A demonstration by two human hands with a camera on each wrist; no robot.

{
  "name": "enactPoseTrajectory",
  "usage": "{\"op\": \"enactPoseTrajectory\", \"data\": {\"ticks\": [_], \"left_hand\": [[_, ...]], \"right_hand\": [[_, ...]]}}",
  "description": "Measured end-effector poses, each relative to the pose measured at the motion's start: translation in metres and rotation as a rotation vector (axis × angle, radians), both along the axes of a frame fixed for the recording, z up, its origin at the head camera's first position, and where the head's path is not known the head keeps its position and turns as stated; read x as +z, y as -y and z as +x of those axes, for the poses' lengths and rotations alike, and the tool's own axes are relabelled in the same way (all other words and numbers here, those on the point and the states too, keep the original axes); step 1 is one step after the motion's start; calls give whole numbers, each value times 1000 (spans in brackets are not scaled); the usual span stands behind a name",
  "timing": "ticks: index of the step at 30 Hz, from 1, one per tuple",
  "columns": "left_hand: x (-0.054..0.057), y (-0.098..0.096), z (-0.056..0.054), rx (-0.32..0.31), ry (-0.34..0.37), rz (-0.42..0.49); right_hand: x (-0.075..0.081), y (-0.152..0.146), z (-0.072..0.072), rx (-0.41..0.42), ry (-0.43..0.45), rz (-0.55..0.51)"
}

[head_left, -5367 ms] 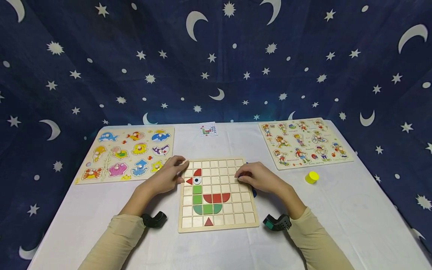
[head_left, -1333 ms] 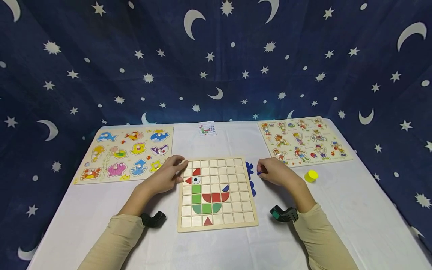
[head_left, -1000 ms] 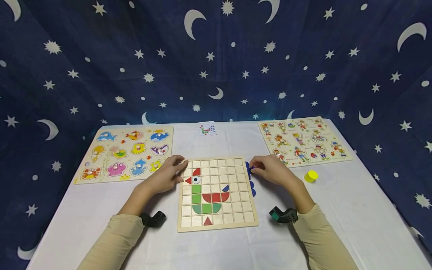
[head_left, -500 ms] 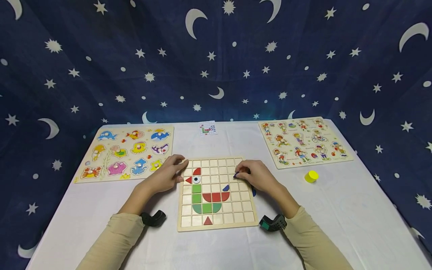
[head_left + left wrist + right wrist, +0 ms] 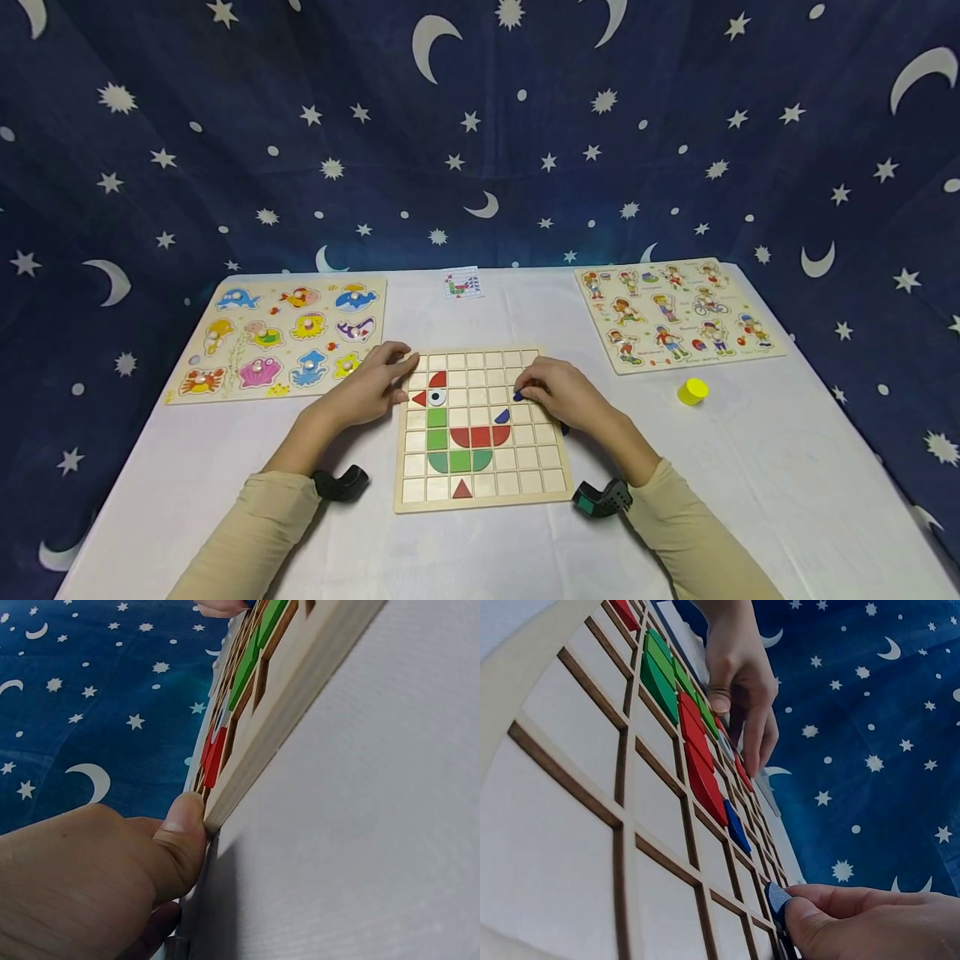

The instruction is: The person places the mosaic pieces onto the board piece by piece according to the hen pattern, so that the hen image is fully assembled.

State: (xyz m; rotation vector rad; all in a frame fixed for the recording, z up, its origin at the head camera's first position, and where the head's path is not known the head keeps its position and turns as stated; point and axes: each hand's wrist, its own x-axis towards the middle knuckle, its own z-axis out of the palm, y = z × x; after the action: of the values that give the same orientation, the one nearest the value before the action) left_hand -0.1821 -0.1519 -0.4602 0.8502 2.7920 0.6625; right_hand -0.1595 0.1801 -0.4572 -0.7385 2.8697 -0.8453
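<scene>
A wooden grid board [image 5: 480, 492] lies on the white table, bearing red, green and white pieces laid out like a bird. My left hand [image 5: 367, 387] holds the board's left edge near the far corner; in the left wrist view its thumb [image 5: 184, 817] presses the rim. Between thumb and index finger, my right hand [image 5: 566, 392] pinches a blue piece with a curved edge [image 5: 778, 902], low over cells at the board's right side. Another blue piece [image 5: 502, 416] lies just above the red row [image 5: 481, 437]. The right hand mostly hides the blue pieces beside the board.
Past the board stands a small picture card [image 5: 462, 283] with a bird on a grid. A sea-animal puzzle [image 5: 277, 342] lies at left, a puzzle of children [image 5: 678, 317] at back right. A yellow cylinder [image 5: 692, 392] stands near the latter.
A blue piece was set above the red row. My right hand then took another blue piece from beside the board and carried it left over the cells. The left hand stayed put.
</scene>
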Motion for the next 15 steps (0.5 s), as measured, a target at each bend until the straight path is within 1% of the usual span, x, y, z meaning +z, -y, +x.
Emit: {"op": "enactPoseTrajectory", "data": {"ticks": [5,10,15], "left_hand": [[0,0,0,-6,-10,7],[1,0,0,-14,-25,14],[1,-1,0,-8,-7,7]], "right_hand": [[0,1,1,4,-11,37],[-1,1,1,2,-13,43],[0,0,1,-4,-6,38]]}}
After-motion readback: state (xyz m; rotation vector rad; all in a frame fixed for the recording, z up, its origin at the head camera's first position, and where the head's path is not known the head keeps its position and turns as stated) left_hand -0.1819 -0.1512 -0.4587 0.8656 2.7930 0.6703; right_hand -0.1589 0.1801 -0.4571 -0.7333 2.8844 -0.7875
